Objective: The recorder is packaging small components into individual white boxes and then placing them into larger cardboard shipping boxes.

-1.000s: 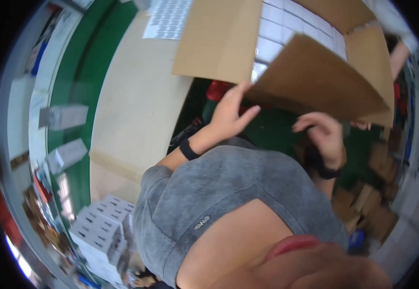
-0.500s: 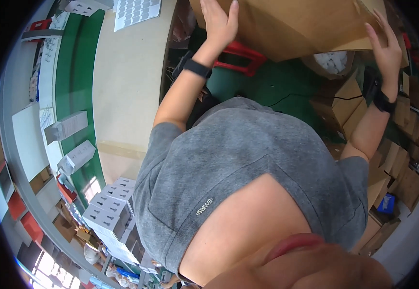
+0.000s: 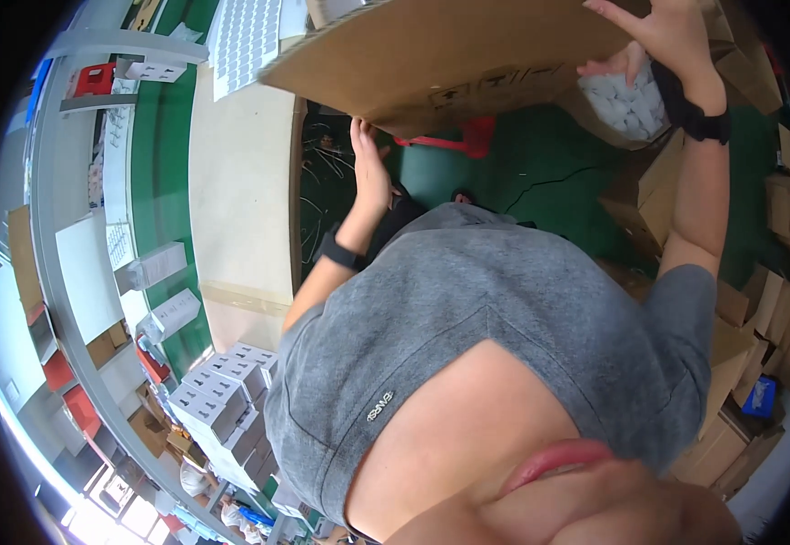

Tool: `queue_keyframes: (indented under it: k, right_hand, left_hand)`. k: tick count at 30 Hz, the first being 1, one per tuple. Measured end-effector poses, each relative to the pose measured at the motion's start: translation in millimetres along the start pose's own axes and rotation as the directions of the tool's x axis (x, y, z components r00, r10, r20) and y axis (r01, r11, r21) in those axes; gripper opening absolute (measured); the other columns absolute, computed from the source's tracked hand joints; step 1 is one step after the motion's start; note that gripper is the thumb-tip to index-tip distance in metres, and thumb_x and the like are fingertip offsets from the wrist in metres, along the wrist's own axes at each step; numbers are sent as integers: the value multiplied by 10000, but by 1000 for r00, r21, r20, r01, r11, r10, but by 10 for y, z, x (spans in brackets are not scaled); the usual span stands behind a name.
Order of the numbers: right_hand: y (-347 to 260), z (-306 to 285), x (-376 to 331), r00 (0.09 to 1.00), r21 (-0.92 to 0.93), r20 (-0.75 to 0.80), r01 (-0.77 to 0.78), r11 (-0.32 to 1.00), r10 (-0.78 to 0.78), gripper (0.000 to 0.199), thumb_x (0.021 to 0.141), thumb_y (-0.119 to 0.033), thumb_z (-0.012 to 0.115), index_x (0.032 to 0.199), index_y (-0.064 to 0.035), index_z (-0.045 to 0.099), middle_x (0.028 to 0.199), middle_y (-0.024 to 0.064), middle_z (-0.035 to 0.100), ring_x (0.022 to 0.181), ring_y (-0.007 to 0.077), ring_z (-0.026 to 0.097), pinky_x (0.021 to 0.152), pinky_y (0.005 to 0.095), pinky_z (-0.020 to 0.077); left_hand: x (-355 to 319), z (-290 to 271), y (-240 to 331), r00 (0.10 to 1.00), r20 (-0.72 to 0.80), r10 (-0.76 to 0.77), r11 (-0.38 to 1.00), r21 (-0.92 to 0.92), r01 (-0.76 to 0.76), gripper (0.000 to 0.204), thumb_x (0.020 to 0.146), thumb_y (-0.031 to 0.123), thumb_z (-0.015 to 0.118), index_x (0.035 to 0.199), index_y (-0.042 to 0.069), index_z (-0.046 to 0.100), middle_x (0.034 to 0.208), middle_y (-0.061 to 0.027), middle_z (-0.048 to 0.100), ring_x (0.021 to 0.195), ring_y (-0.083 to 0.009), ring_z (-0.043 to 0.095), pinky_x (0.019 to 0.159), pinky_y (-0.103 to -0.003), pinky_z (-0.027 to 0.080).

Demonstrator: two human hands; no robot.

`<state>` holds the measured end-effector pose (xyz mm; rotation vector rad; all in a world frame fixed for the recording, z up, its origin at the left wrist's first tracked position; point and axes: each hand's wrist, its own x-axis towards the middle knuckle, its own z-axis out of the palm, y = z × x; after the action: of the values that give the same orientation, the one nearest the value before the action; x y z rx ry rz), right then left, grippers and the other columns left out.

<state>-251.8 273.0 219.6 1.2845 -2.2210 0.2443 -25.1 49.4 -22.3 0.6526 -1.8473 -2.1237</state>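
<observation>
A large brown cardboard box is held up across the top of the view, tilted, with its plain side toward me. My left hand, a black band on its wrist, presses flat against the box's lower edge. My right hand, also with a black wristband, grips the box's right end with fingers spread. My grey T-shirt fills the middle of the view and hides what lies below the box.
A beige table stands to my left, with sheets of white labels at its far end. A red object lies on the green floor. An open carton of white items and several cardboard boxes are on my right; stacked white boxes sit lower left.
The box has swung up and leftward. My left hand slid from its side down to the lower edge, and my right hand moved up to the right end.
</observation>
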Motion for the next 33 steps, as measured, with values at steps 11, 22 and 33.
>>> queue_keyframes:
  k: [11,22,33]
  right_hand:
    - [302,-206,-278,959,72,257,-139,988,117,237,761,-293,634,825,-66,613,736,125,566,691,311,538,586,310,430]
    - [-175,-142,-215,998,47,56,-6,999,4,377,670,-386,656,605,-54,488,584,94,488,583,291,509,520,375,390]
    - [125,-364,-409,998,147,-39,-48,988,55,296,678,-299,678,711,-27,566,680,121,554,652,291,543,564,354,421]
  left_hand:
    - [437,994,27,928,-63,368,841,449,-303,803,879,302,409,1259,-151,-134,1291,-408,-157,1243,-482,-149,1022,-494,-54]
    - [1362,958,-228,788,-444,427,842,512,-168,961,831,319,509,1212,-153,-237,1258,-327,-345,1195,-454,-295,994,-502,-154]
    - [449,345,-128,834,-232,500,770,561,-306,690,839,285,520,1300,-69,149,1320,-332,156,1241,-423,178,1017,-421,181]
